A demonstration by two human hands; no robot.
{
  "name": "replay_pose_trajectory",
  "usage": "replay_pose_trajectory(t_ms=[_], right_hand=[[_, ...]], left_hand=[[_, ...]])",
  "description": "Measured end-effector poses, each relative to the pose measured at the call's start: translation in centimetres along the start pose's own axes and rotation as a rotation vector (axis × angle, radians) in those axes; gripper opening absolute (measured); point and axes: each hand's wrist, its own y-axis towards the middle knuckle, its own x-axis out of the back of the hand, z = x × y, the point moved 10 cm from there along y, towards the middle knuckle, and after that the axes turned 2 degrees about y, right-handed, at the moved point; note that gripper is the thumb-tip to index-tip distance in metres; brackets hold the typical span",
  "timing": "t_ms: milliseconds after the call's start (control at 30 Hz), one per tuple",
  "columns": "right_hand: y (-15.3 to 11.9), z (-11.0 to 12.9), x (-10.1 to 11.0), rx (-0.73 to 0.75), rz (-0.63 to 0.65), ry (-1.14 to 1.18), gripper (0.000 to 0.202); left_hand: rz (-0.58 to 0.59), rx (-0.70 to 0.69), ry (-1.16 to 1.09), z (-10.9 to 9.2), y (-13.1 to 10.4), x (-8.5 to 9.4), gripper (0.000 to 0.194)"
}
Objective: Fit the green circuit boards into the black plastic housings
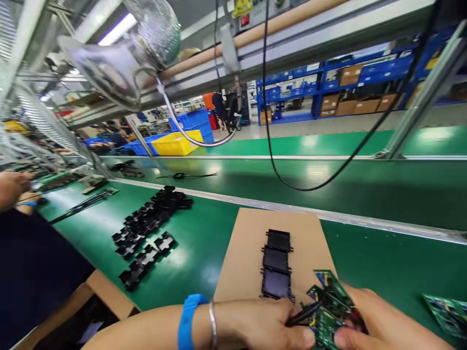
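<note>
Green circuit board (330, 311) with black wires sits low in frame, gripped between both hands above near edge of cardboard sheet (248, 243). Left hand (272, 323) pinches wire end at board's left side; right hand (379, 323) clasps board from right, thumb on lower edge. Just beyond fingers: three black plastic trays (276, 265) in row on cardboard. Step judged: fitting or dressing wires on board; next move likely needs steady grip, fine fingertip alignment. More boards (447, 313) right of right hand. Heap of black trays (149, 228) well left, on green bench (383, 262). Another person's hand (10, 187) far left.

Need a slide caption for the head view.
Both hands hold a green circuit board beside black plastic trays on brown cardboard.
</note>
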Motion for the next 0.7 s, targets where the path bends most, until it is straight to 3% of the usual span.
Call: replay_pose_trajectory(t_ms=[100,233,300,367,433,500,533,633,700], right_hand=[[1.0,0.5,0.1,-0.026,0.074,0.053,0.024],[1.9,1.1,2.3,-0.103,-0.049,0.054,0.026],[2.2,1.5,3.2,-0.152,-0.107,0.05,0.025],[3.1,2.6,3.7,-0.147,-0.136,0.026,0.032],[4.9,3.9,3.7,-0.103,-0.135,0.005,0.033],[7.2,4.5,3.4,-0.082,-0.129,0.026,0.029],[8.4,4.3,3.2,-0.085,-0.12,0.044,0.027],[11.1,2.7,2.6,-0.126,-0.085,0.103,0.024],[11.9,1.3,2.4,-0.163,-0.056,0.134,0.022]], left_hand=[[-0.041,-0.123,0.372,-2.3,-1.6,2.3,0.034],[-0.088,-0.238,0.493,-4.0,-3.6,5.0,0.032],[-0.157,-0.213,0.488,-3.1,-4.0,7.2,0.028],[-0.298,-0.164,0.444,-1.8,-3.7,9.9,0.022],[-0.414,-0.147,0.334,-0.6,-2.8,11.8,0.041],[-0.452,-0.152,0.179,0.2,-1.1,12.2,0.06],[-0.442,-0.154,0.104,0.6,0.0,12.0,0.059],[-0.429,-0.136,-0.03,2.0,2.7,11.5,0.03],[-0.456,-0.106,-0.048,3.2,3.8,11.7,0.024]])
